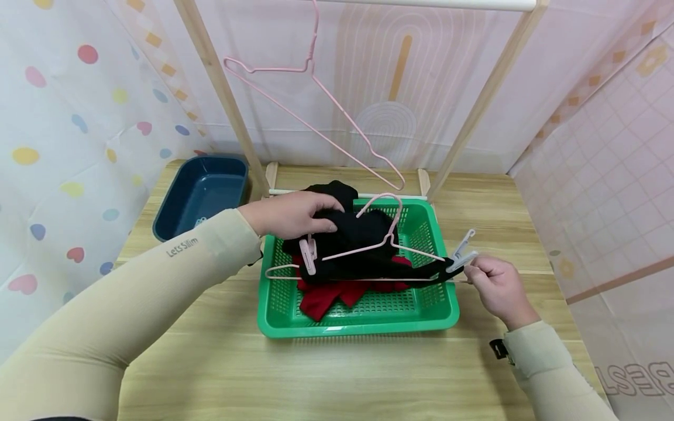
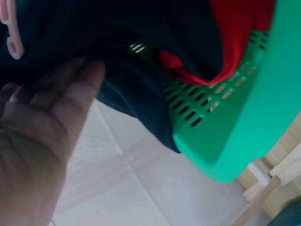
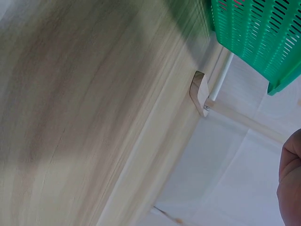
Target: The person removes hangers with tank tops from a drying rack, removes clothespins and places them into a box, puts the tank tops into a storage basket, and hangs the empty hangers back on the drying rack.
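Observation:
A pink hanger (image 1: 363,252) lies across the basket with a black garment (image 1: 363,231) draped over its lower bar. A pink clothespin (image 1: 308,255) sits at the garment's left and a pale clothespin (image 1: 462,257) grips its strap-like right end. My right hand (image 1: 497,289) pinches the right end of the hanger, beside the pale clothespin. My left hand (image 1: 292,215) rests on the black cloth at the upper left, thumb and index finger apart; in the left wrist view its fingers (image 2: 77,96) are fairly straight against the cloth. Red cloth (image 1: 329,297) lies below in the green basket (image 1: 358,327).
Another pink hanger (image 1: 342,111) hangs from the white rail (image 1: 437,3) of a wooden rack (image 1: 479,99) behind the basket. A dark blue tub (image 1: 202,196) stands at the back left of the wooden table (image 1: 337,374). Patterned sheets close off the back and sides.

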The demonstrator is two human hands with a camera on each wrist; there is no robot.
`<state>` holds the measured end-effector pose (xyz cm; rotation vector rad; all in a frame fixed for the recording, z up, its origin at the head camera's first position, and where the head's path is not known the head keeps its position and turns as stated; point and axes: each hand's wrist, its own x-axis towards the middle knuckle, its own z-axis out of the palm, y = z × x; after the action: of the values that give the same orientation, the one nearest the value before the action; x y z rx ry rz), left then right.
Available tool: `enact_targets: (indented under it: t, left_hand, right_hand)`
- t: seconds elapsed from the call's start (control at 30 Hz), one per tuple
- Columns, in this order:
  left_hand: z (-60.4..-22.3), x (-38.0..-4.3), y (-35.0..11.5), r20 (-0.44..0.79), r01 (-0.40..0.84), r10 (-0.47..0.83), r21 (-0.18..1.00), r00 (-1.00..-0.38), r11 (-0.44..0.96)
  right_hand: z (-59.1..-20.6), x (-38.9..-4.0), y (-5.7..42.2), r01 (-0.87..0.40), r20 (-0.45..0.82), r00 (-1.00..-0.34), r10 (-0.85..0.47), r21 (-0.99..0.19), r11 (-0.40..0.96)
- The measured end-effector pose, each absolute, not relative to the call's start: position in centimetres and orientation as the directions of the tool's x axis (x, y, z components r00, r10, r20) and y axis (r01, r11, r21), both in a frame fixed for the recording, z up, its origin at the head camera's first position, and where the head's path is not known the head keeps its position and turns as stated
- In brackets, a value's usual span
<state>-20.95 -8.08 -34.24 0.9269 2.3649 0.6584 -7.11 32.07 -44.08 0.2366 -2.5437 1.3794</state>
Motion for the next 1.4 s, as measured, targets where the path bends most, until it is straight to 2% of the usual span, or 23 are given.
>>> enact_targets:
  t: [0.1, 0.17, 0.4, 0.53, 0.77, 1.03, 1.4]
  left_hand:
    - [-34.7, -21.0, -8.3, -0.33, 0.487, 0.73, 0.573, -0.599, 0.659]
    - [-34.9, -21.0, -8.4, -0.327, 0.489, 0.721, 0.561, -0.611, 0.668]
    - [-35.8, -22.0, -8.6, -0.289, 0.418, 0.621, 0.53, -0.729, 0.738]
    - [-36.8, -23.0, -8.4, -0.302, 0.395, 0.558, 0.46, -0.773, 0.795]
    - [-38.2, -24.1, -7.6, -0.401, 0.411, 0.522, 0.333, -0.752, 0.848]
    - [-38.1, -24.8, -7.2, -0.311, 0.543, 0.572, 0.181, -0.76, 0.82]
    - [-37.7, -25.1, -7.1, -0.216, 0.55, 0.572, 0.157, -0.791, 0.82]
  right_hand:
    - [-44.1, -7.0, 32.0, -0.265, 0.288, -0.957, -0.041, -0.804, 0.533]
    - [-44.1, -7.0, 32.0, -0.268, 0.29, -0.956, -0.044, -0.806, 0.528]
    - [-44.1, -6.9, 32.0, -0.262, 0.28, -0.959, -0.046, -0.811, 0.524]
    - [-44.0, -6.8, 32.0, -0.264, 0.281, -0.959, -0.049, -0.81, 0.523]
    - [-44.2, -6.7, 32.2, -0.261, 0.272, -0.961, -0.057, -0.813, 0.52]
    - [-44.2, -6.6, 32.2, -0.252, 0.267, -0.962, -0.051, -0.807, 0.534]
    - [-44.1, -6.6, 32.1, -0.252, 0.259, -0.964, -0.064, -0.806, 0.536]
